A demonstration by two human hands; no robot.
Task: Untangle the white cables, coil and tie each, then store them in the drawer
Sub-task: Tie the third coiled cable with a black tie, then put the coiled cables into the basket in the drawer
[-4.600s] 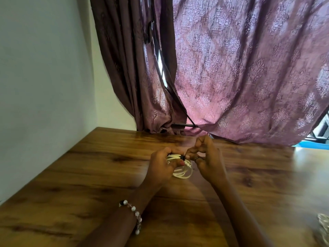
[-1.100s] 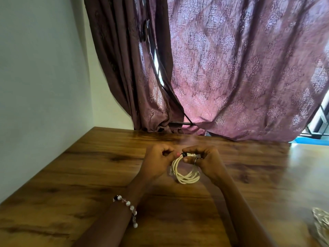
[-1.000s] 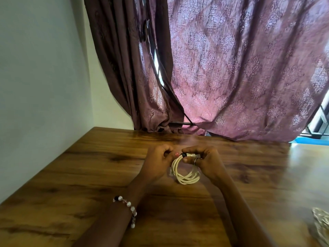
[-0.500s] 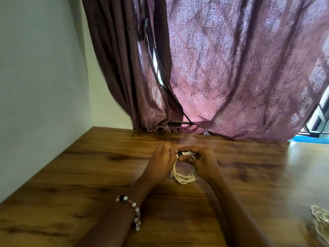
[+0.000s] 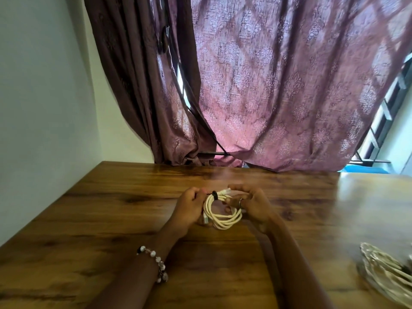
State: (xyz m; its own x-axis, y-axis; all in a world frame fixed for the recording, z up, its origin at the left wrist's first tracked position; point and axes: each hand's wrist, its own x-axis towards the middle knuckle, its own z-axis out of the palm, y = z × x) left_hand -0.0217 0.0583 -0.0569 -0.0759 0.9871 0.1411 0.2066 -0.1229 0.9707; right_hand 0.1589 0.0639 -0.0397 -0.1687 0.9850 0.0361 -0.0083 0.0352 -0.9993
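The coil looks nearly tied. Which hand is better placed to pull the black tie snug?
Probably the left. The left hand already pinches the tail of the black tie that wraps the white cable coil. The right hand grips the coil's other side, so it can brace.

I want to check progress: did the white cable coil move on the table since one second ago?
No. The white cable coil stays between both hands, at the same spot against the table's wood grain.

A wooden bench [image 5: 107, 219] with dark grain fills the lower half of the frame; a pale, blurred bundle [image 5: 388, 275] lies on it at the lower right edge; the curtain hem [image 5: 189, 158] meets its far edge at centre.
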